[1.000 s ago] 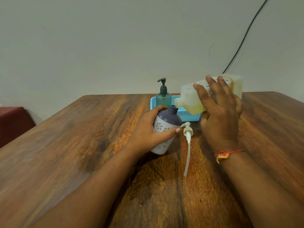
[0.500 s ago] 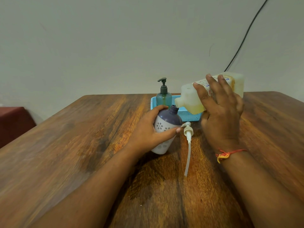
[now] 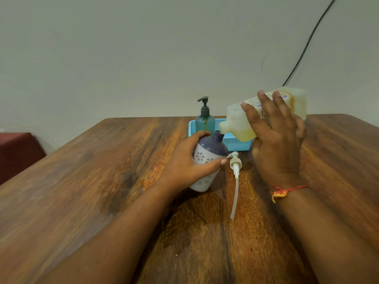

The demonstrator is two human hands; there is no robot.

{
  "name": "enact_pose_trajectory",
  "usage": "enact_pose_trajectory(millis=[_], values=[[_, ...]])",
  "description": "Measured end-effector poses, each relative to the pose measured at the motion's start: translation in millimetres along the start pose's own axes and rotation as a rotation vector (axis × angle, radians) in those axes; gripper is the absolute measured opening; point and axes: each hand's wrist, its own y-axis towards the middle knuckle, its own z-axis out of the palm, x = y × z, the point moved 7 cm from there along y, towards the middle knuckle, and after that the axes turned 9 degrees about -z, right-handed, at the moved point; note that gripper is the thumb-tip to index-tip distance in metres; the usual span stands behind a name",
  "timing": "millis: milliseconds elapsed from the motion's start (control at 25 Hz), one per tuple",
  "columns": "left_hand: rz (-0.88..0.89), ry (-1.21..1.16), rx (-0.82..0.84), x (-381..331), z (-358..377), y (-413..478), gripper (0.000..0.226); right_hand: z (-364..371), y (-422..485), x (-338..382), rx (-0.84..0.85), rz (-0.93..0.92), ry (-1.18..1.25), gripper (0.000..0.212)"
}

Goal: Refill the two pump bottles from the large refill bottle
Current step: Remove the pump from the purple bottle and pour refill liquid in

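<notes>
My left hand [image 3: 184,162] grips a white pump bottle with a purple top [image 3: 207,158], tilted to the right, its neck open. My right hand [image 3: 274,138] holds the large translucent refill bottle [image 3: 238,124] of yellow liquid nearly on its side. The refill bottle's spout sits right at the purple neck. The removed white pump head with its long tube [image 3: 235,177] lies on the table beside the purple bottle. A teal pump bottle [image 3: 205,119] stands upright in a blue basket [image 3: 235,143] behind.
The wooden table [image 3: 102,181] spreads wide to left and right. A dark red seat [image 3: 18,152] sits past the left edge. A black cable [image 3: 307,44] runs down the wall at the right.
My right hand has tipped the refill bottle further, raising its base and bringing the spout down onto the purple bottle's neck. My left hand has tilted its bottle slightly more to the right.
</notes>
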Motion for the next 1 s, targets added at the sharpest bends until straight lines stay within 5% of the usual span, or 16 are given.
enact_pose_trajectory(millis=[1000], values=[[-0.005,-0.008,0.017,5.2,2.7,3.8,0.087,-4.7,4.7,5.8,-0.012,-0.067,-0.045,0.076]])
